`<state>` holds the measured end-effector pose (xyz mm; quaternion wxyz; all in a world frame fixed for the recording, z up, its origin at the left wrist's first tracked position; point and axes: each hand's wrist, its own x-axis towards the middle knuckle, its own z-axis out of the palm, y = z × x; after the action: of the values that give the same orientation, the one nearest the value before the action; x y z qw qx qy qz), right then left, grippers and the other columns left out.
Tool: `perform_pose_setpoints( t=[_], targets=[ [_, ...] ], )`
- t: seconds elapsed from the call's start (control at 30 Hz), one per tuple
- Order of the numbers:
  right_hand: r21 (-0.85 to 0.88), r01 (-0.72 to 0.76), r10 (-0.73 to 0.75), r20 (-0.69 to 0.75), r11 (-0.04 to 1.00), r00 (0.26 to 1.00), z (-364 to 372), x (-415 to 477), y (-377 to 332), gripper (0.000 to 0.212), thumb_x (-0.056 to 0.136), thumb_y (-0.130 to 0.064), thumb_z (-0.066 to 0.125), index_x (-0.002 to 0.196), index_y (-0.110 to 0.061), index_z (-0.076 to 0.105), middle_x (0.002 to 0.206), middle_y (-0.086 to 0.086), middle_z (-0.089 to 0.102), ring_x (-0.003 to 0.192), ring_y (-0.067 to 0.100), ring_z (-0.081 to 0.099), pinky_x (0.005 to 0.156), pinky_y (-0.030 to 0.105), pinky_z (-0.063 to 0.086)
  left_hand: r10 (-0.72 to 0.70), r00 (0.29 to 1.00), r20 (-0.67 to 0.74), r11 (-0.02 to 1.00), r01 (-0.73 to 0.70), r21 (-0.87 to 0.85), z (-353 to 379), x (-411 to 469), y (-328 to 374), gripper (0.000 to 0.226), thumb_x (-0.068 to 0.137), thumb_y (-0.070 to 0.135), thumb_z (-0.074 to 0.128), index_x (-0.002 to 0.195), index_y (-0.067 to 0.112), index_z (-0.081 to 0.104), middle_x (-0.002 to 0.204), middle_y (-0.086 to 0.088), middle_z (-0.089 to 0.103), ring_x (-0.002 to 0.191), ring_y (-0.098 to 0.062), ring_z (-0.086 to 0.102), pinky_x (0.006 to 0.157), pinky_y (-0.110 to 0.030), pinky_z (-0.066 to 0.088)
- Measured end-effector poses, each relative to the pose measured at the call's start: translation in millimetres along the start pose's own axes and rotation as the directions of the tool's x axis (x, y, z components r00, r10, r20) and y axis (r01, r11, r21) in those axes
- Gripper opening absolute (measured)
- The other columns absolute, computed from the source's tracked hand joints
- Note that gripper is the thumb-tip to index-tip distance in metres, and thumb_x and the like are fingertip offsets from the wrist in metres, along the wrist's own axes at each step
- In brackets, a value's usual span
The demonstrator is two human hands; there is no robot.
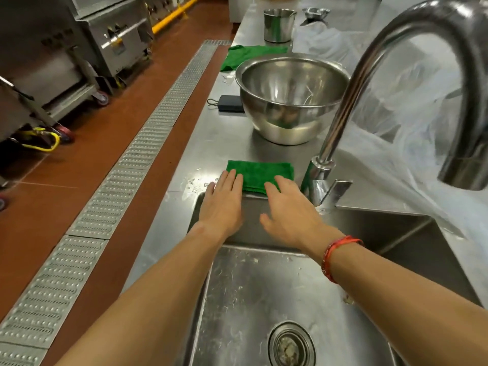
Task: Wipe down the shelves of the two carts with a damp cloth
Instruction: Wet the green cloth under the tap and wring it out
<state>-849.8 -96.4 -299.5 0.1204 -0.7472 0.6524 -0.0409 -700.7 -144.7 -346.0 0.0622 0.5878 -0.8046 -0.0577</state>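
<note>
Folded green microfibre cloth flat on the stainless steel table, just past the far rim of the steel sink basin, at 12 o'clock from both wrists. Left hand palm down, fingers spread flat, fingertips resting on the cloth's near left corner. Right hand likewise flat and spread, fingertips on the cloth's near right edge, thumb hanging over the basin. Nothing gripped by either hand. Red cord bracelet around the right wrist. Large round steel mixing bowl at 12 o'clock beyond the cloth, well apart from it. Second green cloth, crumpled, farther along the table at 11 o'clock, beside a steel cylindrical cup. Small dark flat device touching or nearly touching the bowl's left side. Curved steel tap rising at 2 o'clock, base just right of the folded cloth. Clear plastic sheeting bunched at 3 o'clock.
</note>
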Motion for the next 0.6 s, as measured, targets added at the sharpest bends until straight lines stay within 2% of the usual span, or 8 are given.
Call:
perform_pose_setpoints(
  t=[0.07,0.13,0.2,0.27,0.43,0.53,0.6],
  targets=[
    [-0.004,-0.001,0.001,0.017,1.0,1.0,7,5,-2,0.066,0.091,-0.029,0.06,0.146,-0.003,0.033,0.153,0.018,0.026,0.144,0.032,0.022,0.118,0.041,0.027,0.024,0.996,-0.086,0.997,-0.018,0.077,5,0,-4,0.075,0.083,0.006,0.064,0.15,0.012,0.031,0.154,-0.008,0.035,0.145,-0.027,0.028,0.119,-0.045,0.018],
    [0.017,-0.017,0.016,0.035,1.0,0.999,13,5,-5,0.071,0.09,-0.028,0.061,0.148,-0.002,0.029,0.156,0.019,0.022,0.147,0.032,0.017,0.12,0.041,0.023,0.076,0.975,-0.211,0.988,-0.045,0.147,8,1,-7,0.063,0.071,0.002,0.072,0.131,0.013,0.054,0.126,-0.007,0.057,0.118,-0.029,0.051,0.106,-0.046,0.034],
    [0.022,-0.019,0.017,0.056,1.0,0.998,17,2,-7,0.075,0.09,-0.029,0.061,0.15,-0.002,0.025,0.159,0.019,0.019,0.149,0.032,0.014,0.122,0.041,0.02,0.104,0.951,-0.292,0.985,-0.059,0.16,10,1,-7,0.048,0.064,-0.003,0.072,0.109,0.011,0.063,0.103,-0.006,0.062,0.096,-0.03,0.056,0.09,-0.044,0.041],
    [0.025,-0.02,0.019,0.069,0.999,0.997,18,-2,-8,0.076,0.091,-0.029,0.06,0.151,-0.003,0.022,0.16,0.018,0.017,0.149,0.031,0.012,0.122,0.042,0.021,0.115,0.935,-0.335,0.987,-0.071,0.141,8,2,-6,0.035,0.064,-0.006,0.069,0.094,0.011,0.065,0.09,-0.006,0.062,0.087,-0.031,0.055,0.08,-0.043,0.04],
    [0.058,-0.002,-0.002,0.055,0.998,0.998,17,-8,-5,0.079,0.093,-0.027,0.059,0.154,-0.003,0.016,0.16,0.016,0.018,0.149,0.029,0.014,0.122,0.04,0.021,0.1,0.939,-0.328,0.995,-0.086,0.057,-1,-4,0,0.01,0.073,-0.002,0.066,0.08,0.005,0.066,0.087,-0.01,0.059,0.085,-0.032,0.054,0.07,-0.041,0.042],
    [0.123,-0.012,0.009,0.029,0.992,1.0,17,-13,-4,0.08,0.092,-0.024,0.06,0.156,-0.006,0.014,0.16,0.014,0.018,0.149,0.028,0.015,0.122,0.039,0.021,0.085,0.969,-0.231,0.983,-0.119,-0.139,-16,-15,9,0.01,0.087,0.007,0.056,0.092,0.006,0.064,0.097,-0.006,0.06,0.094,-0.025,0.052,0.07,-0.031,0.038],
    [0.186,-0.017,0.021,-0.016,0.982,1.0,14,-16,-4,0.08,0.09,-0.023,0.063,0.155,-0.009,0.018,0.158,0.011,0.025,0.146,0.027,0.019,0.119,0.04,0.026,0.026,0.988,-0.154,0.957,-0.069,-0.283,-33,-24,18,0.012,0.093,0.017,0.048,0.095,0.013,0.06,0.089,0.0,0.061,0.082,-0.018,0.054,0.064,-0.03,0.037]
  ],
)
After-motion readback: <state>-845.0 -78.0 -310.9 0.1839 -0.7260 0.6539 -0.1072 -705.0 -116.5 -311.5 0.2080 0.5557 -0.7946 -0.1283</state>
